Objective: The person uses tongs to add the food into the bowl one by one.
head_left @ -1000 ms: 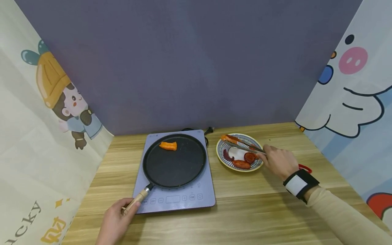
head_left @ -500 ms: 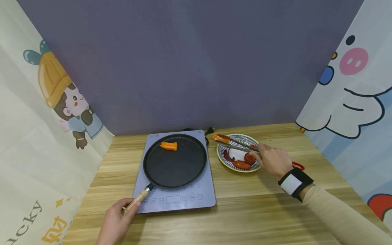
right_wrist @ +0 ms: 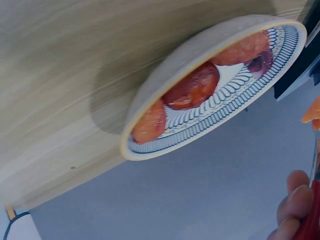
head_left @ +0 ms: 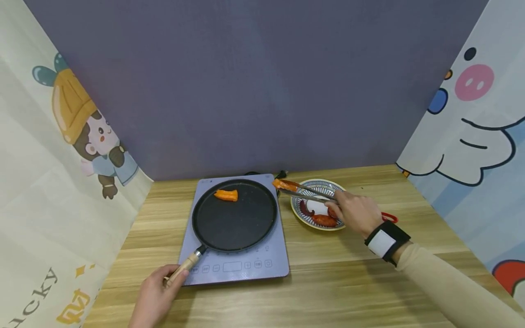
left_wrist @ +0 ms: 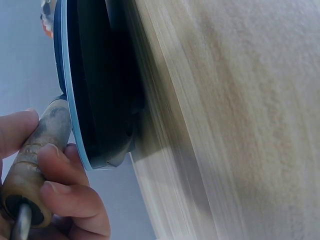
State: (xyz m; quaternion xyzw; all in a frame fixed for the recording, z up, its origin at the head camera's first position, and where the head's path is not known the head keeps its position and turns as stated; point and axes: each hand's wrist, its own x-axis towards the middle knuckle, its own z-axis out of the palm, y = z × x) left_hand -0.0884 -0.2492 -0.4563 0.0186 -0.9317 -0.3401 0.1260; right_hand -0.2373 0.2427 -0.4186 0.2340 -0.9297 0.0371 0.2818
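The morsel (head_left: pixel 285 184), orange and reddish, is pinched at the tip of my tongs (head_left: pixel 305 196); in the head view it shows between the bowl (head_left: pixel 316 207) and the pan (head_left: pixel 235 228), near the far right corner of the hob (head_left: pixel 268 273). How high it hangs I cannot tell. My right hand (head_left: pixel 358 212) is closed round the tongs, which slant leftward above the bowl. Their red grip (right_wrist: pixel 310 215) shows beside my curled fingers (right_wrist: pixel 295 205) in the right wrist view.

My left hand (head_left: pixel 157 289) holds the pan's wooden handle (head_left: pixel 190 262): in the left wrist view my thumb lies on one side of it and my bent fingers on the other. The pan sits on the hob, its handle pointing out over the near left corner. Toward the pan's far side lies an orange chunk (head_left: pixel 226 195).

The bowl stands on the table (head_left: pixel 328 282), just right of the hob. In it are a sausage (head_left: pixel 324 221) on the near side, a dark curl (head_left: pixel 305 208) at the left and a round red slice (right_wrist: pixel 195 87), partly hidden by my right hand in the head view. The right wrist view shows another piece (right_wrist: pixel 150 122) against the bowl's wall. A black band (head_left: pixel 389 239) circles my right wrist, next to a beige sleeve (head_left: pixel 451 291).
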